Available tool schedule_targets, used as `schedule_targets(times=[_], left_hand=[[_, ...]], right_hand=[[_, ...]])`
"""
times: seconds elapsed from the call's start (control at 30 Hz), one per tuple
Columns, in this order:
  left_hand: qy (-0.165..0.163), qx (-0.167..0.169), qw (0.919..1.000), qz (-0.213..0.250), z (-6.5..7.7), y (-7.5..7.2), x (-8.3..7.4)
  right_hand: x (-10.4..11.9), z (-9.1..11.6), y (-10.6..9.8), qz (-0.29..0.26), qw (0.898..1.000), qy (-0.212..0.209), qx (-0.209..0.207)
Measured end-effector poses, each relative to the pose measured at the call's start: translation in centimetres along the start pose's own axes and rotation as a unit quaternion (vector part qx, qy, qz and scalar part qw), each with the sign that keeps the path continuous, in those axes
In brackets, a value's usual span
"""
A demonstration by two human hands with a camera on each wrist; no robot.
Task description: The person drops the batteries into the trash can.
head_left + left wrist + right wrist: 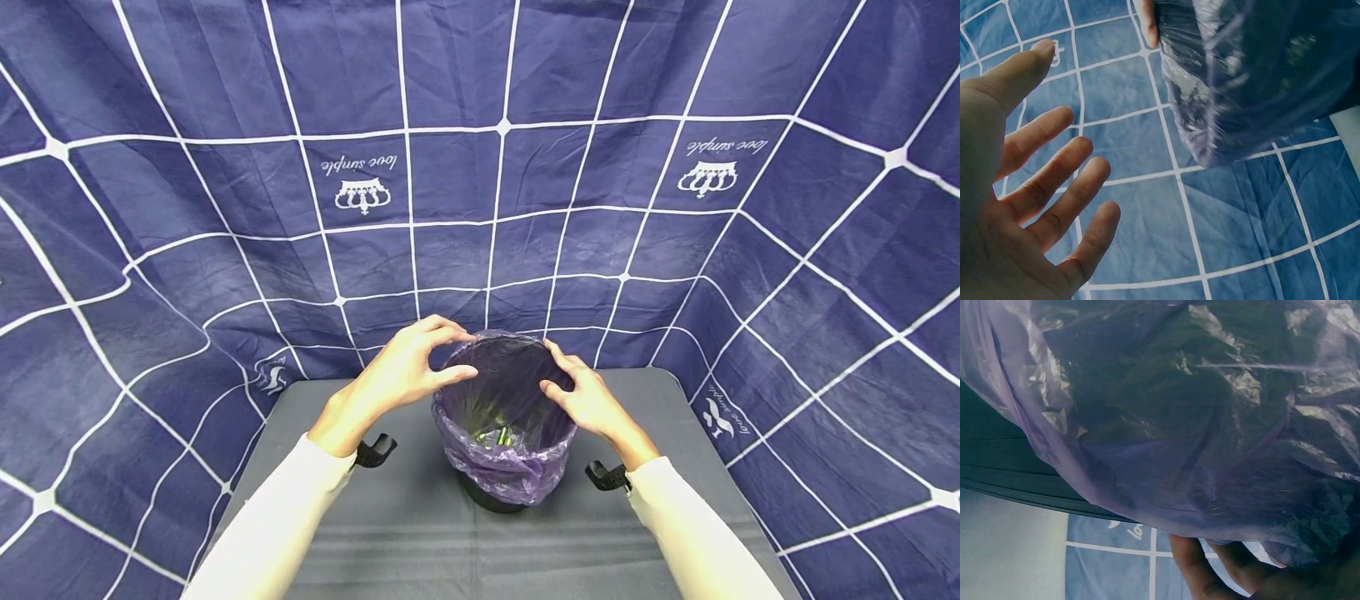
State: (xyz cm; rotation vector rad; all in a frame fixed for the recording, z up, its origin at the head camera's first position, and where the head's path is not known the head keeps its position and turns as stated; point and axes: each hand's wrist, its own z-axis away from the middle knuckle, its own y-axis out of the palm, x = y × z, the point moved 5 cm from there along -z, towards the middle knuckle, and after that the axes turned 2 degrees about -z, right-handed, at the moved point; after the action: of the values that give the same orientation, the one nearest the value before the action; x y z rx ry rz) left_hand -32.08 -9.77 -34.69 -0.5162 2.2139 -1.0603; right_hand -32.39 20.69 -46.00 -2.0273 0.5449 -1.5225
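Observation:
A dark round bin (491,500) stands on the grey table, lined with a thin purple plastic bag (517,475) folded down over its rim. My left hand (405,362) is at the bin's far left rim; the left wrist view shows its fingers spread, holding nothing and apart from the bag. Across the opening, my right hand (592,404) is at the right rim, thumb and fingers apart. In the right wrist view its fingers (1188,559) touch the bag's edge, while its thumb is hidden. Small yellow-green and clear items (504,436) lie inside, too small to identify.
The grey table (375,517) extends around the bin. Blue cloth with white grid lines (457,183) hangs behind and along both sides. A black band with a bracket sits on each wrist, the left bracket (378,451) and the right bracket (604,476) both near the bin.

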Motion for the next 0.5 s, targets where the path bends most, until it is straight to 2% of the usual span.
schedule_targets(times=[0.1,0.33,0.5], left_hand=[[-0.001,-0.009,1.0,0.0,0.7,-0.3,0.5],[-0.034,-0.018,0.9992,0.004,2.5,-0.5,2.0],[-0.028,-0.04,0.9988,-0.002,4.0,-0.7,2.8]], right_hand=[[0.0,0.0,0.0,-0.003,1.0,-0.001,-0.002],[0.2,0.0,-0.1,-0.002,1.0,-0.001,-0.004],[0.2,0.0,0.1,0.001,1.0,-0.002,-0.001]])
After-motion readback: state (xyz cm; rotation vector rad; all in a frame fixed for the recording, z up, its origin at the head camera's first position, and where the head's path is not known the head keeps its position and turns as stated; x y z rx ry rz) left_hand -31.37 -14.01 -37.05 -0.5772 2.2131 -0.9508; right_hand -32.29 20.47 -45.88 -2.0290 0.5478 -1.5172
